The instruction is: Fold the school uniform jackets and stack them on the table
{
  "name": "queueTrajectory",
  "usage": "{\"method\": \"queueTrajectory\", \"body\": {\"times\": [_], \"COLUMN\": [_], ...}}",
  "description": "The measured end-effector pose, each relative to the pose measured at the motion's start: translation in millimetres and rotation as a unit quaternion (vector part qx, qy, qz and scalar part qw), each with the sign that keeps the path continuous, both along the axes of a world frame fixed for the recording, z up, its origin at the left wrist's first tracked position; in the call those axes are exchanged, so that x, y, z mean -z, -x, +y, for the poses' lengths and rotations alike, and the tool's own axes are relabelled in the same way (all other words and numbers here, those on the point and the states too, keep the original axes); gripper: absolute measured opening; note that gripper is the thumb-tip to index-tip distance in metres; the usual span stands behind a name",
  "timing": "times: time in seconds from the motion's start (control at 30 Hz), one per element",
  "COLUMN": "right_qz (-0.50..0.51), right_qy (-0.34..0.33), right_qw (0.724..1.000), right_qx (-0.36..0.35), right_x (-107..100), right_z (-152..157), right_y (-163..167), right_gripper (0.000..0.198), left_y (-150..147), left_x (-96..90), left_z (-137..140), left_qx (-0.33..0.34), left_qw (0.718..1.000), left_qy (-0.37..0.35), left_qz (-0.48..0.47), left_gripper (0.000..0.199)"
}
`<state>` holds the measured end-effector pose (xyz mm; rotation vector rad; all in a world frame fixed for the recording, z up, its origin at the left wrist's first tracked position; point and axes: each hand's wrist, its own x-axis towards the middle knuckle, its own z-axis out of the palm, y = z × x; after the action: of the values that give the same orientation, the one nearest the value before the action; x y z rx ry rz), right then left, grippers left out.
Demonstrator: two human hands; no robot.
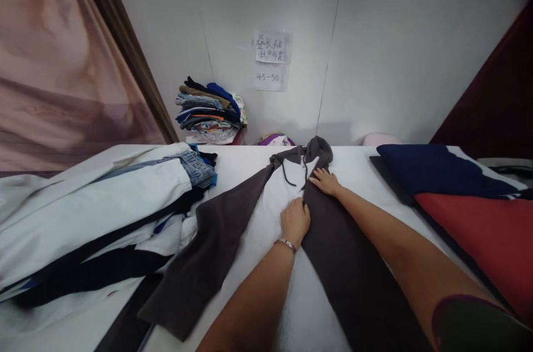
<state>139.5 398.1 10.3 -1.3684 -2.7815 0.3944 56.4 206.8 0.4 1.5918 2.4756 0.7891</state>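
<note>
A hooded jacket (270, 219) with a white body, dark grey sleeves, a dark grey hood and dark drawstrings lies spread on the white table, its hood toward the far edge. My left hand (295, 221), with a bracelet at the wrist, is on the front of the jacket; its fingers are curled on the cloth by the border of white and grey. Farther up, my right hand (325, 181) rests flat on the grey shoulder just below the hood, fingers spread. One sleeve stretches toward the near left; my right forearm partly covers the other.
Piled clothes (95, 213), white, black and denim, cover the left side. On the right lie folded navy (433, 171) and red (478, 230) garments. Behind the table's far edge is a stack of folded clothes (210, 110). Handwritten paper signs (272, 48) hang on the wall.
</note>
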Motion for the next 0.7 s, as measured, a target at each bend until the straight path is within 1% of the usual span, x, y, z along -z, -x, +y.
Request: {"method": "queueTrajectory", "body": {"times": [0.07, 0.13, 0.2, 0.27, 0.37, 0.47, 0.53, 0.6, 0.7], "right_qz": [-0.001, 0.0, 0.018, 0.057, 0.101, 0.12, 0.132, 0.14, 0.139], "right_qy": [0.009, 0.025, 0.047, 0.062, 0.075, 0.102, 0.114, 0.107, 0.052], "right_qw": [1.0, 1.0, 0.998, 0.996, 0.991, 0.987, 0.985, 0.984, 0.989], "right_qx": [-0.001, -0.012, -0.028, -0.041, -0.041, -0.023, -0.011, -0.005, -0.004], "right_x": [-3.6, -3.9, -2.1, -0.2, 0.6, -0.8, -1.2, -0.5, 0.9], "right_z": [-23.3, -54.2, -91.1, -131.8, -192.4, -243.3, -269.0, -288.8, -310.8], "right_y": [-19.6, -48.4, -83.2, -119.4, -167.4, -203.5, -222.0, -237.0, -253.1], "right_gripper": [0.063, 0.064, 0.066, 0.068, 0.066, 0.062, 0.058, 0.055, 0.057], "left_y": [0.4, 0.3, 0.1, -0.1, -0.4, -1.0, -1.6, -1.9, 0.1], "left_x": [-0.5, -1.6, -3.1, -4.5, -6.3, -7.5, -8.1, -8.5, -9.0], "left_z": [0.5, 0.9, 1.1, 1.1, 0.9, 1.1, 1.3, 1.5, 2.0], "left_qx": [0.001, 0.003, 0.006, 0.008, 0.008, 0.005, 0.0, -0.005, -0.013], "left_qw": [1.0, 1.0, 1.0, 1.0, 1.0, 1.0, 0.999, 0.999, 0.997], "left_qy": [0.001, 0.003, 0.006, 0.008, 0.004, -0.005, -0.008, -0.008, -0.005], "left_qz": [-0.002, -0.005, -0.008, -0.009, -0.007, -0.02, -0.036, -0.051, -0.078], "left_gripper": [0.022, 0.023, 0.024, 0.024, 0.024, 0.025, 0.025, 0.026, 0.028]}}
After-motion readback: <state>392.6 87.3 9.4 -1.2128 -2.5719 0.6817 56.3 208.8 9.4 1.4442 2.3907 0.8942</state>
